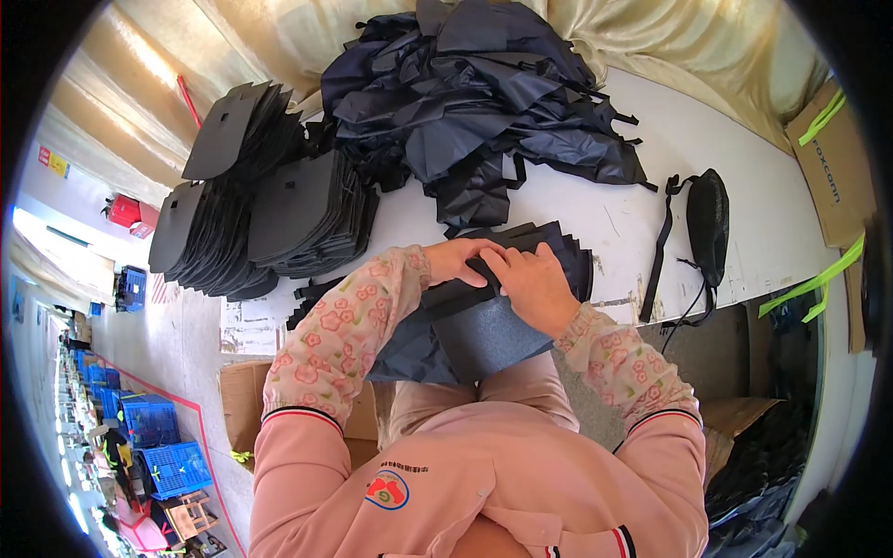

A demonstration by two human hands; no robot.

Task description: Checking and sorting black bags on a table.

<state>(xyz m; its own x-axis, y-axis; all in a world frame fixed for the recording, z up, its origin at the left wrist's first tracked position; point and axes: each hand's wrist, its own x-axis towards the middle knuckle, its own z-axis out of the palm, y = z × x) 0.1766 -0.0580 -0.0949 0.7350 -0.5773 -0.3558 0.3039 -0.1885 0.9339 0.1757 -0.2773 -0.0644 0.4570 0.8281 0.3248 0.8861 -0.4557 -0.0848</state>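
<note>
A black fabric piece (405,349) lies at the near edge of the table and hangs over it toward my lap. On it sits a smooth dark grey panel (491,337). My left hand (456,262) is closed on the folded black edge above the panel, its fingertips pinching the cloth. Close beside it, my right hand (537,286) also pinches that edge, fingers bent and thumb hidden. The two hands almost touch. Beneath and behind them is a layered stack of black fabric (569,253).
Stacks of dark grey panels (293,209) stand at the left of the white table (605,223). A large heap of black fabric pieces (465,102) fills the back. To the right lies a black pouch with straps (709,228). Cardboard boxes (833,172) and blue crates (172,470) flank the table.
</note>
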